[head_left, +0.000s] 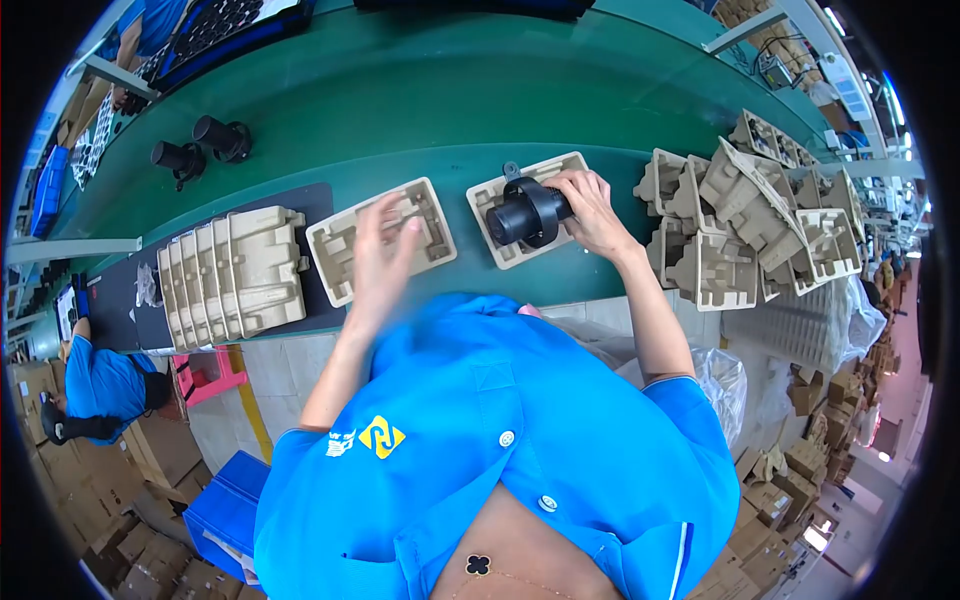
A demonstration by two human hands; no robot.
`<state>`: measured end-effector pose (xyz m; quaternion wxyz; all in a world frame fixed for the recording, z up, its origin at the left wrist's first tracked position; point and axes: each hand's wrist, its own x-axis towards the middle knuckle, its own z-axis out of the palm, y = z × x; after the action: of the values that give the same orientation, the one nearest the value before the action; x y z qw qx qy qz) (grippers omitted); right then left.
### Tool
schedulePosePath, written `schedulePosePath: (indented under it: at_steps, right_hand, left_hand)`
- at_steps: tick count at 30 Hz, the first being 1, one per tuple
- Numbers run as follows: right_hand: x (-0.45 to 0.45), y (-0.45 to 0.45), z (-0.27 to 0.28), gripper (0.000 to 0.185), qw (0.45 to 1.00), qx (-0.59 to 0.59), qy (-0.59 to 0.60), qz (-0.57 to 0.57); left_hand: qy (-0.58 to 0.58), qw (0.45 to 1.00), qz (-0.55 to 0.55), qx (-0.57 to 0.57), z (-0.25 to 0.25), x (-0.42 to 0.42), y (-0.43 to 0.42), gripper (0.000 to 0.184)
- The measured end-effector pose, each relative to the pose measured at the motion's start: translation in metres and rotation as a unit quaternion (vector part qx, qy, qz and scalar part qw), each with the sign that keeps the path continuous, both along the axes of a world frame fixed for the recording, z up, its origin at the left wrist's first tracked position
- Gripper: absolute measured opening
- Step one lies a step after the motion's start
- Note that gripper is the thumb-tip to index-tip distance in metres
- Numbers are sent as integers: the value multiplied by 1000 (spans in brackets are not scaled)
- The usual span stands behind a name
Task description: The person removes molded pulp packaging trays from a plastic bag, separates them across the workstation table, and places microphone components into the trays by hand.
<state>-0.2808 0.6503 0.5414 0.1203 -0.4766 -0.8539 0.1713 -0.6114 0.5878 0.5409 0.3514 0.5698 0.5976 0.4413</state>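
Observation:
My right hand (595, 214) grips the rear end of a black cylindrical device (515, 220) with a ring-shaped bracket around it. The device lies tilted over a beige moulded-pulp tray (488, 192), and a small tab of the bracket sticks up past the tray's far side. My left hand (383, 255), smeared by motion, is over a second pulp tray (436, 225) to the left. Its thumb and fingers look apart, with nothing seen in them. That tray shows bare moulded hollows.
Two more black devices (224, 138) stand on the green bench (330, 110) at far left. A row of nested pulp trays (235, 280) lies left, and a heap of trays (750, 210) lies right. A co-worker (105, 385) is at lower left, near a blue bin (225, 510).

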Motion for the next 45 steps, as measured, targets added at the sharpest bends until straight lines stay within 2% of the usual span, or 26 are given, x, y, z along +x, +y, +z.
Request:
schedulePosePath:
  at_steps: [3, 4, 5, 8, 11, 14, 15, 19, 21, 27, 30, 31, 32, 33, 34, 36, 37, 38, 39, 40, 41, 42, 44, 45]
  right_hand:
    - [1, 7, -20, 68, 997, 5, -67, 27]
    - [2, 9, -28, 69, 995, 1, -88, 39]
    - [3, 12, -36, 73, 992, -18, -118, 48]
    - [2, 6, -35, 72, 993, 45, -108, 29]
    - [0, -7, -12, 71, 991, 104, -88, 7]
    - [1, -32, -4, 67, 1000, -20, -15, 9]
    - [4, -36, -13, 63, 1000, -9, -20, 8]
    - [26, -33, -90, 47, 998, 38, -31, -37]
    - [23, -12, -89, 37, 993, 89, 4, -75]
    - [35, 113, -95, 40, 966, 179, -2, -188]
    - [60, 196, -119, 39, 935, 256, -21, -246]
    - [65, 213, -111, 33, 924, 307, 7, -227]
    - [82, 239, -129, 25, 915, 333, 8, -228]
    - [85, 253, -124, 22, 928, 264, -35, -259]
    - [105, 269, -144, 21, 912, 336, 16, -237]
    - [137, 282, -158, 23, 919, 341, -50, -193]
    - [149, 285, -167, 23, 927, 294, -78, -217]
    - [182, 296, -212, 19, 914, 345, -47, -210]
    - [192, 293, -217, 19, 899, 332, -172, -227]
    - [197, 295, -217, 20, 900, 332, -171, -225]
    - [196, 295, -206, 23, 925, 255, -132, -250]
    - [178, 279, -184, 34, 911, 251, -171, -278]
    - [119, 241, -120, 63, 879, 238, -254, -327]
    - [101, 226, -106, 60, 870, 298, -209, -333]
  left_hand:
    - [94, 993, 65, -2, -21, -38, -12, 41]
    - [47, 993, 92, -51, -19, -45, -17, 42]
    - [55, 991, 108, -51, -23, -53, -21, 41]
    - [86, 983, 146, -68, -29, -65, -32, 42]
    - [137, 977, 150, -66, -44, -74, -46, 43]
    - [244, 960, 133, -27, -53, -74, -59, 45]
    - [244, 960, 127, -54, -57, -73, -63, 50]
    - [296, 946, 127, -37, -97, -68, -67, 56]
    - [304, 946, 103, -34, -104, -64, -61, 55]
    - [255, 965, 43, -42, -98, -35, -11, 58]
    - [189, 979, 41, -60, -76, -15, 20, 66]
    - [185, 981, 46, -26, -62, -16, 32, 69]
    - [186, 981, 57, 5, -49, -22, 44, 72]
    - [196, 978, 77, 6, -42, -37, 61, 76]
    - [206, 974, 95, 5, -34, -60, 81, 80]
    - [250, 946, 195, 72, -44, -118, 136, 85]
    - [264, 929, 245, 87, -42, -150, 165, 89]
    - [279, 908, 294, 104, -42, -182, 191, 92]
    - [293, 883, 348, 112, -46, -210, 214, 96]
    - [307, 855, 401, 120, -51, -236, 234, 101]
    - [296, 844, 441, 74, -57, -254, 249, 103]
    - [279, 835, 473, 29, -63, -268, 261, 105]
    - [274, 828, 489, -34, -75, -282, 274, 93]
    - [249, 848, 465, -56, -76, -290, 278, 88]
